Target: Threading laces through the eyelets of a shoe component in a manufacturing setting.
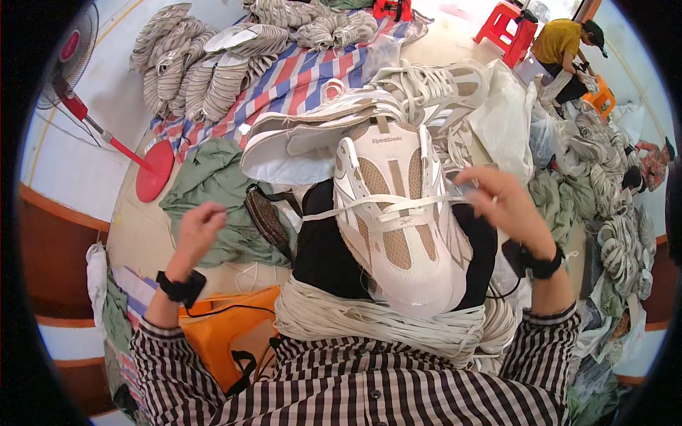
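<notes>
Shoe point(401, 234) sits on the lap point(320, 255), lacing looks barely started, left hand point(199, 226) curled narrow off to the side, right hand point(503, 204) half-closed near the lace point(327, 212) (can't tell if gripping), so probably threading higher comes next

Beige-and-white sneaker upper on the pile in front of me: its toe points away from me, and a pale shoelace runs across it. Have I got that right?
Not quite. In the head view, the toe of the beige-and-white sneaker upper points toward you, not away. The rest stands: it is on the pile in front of you, and a pale shoelace runs across it.
</notes>
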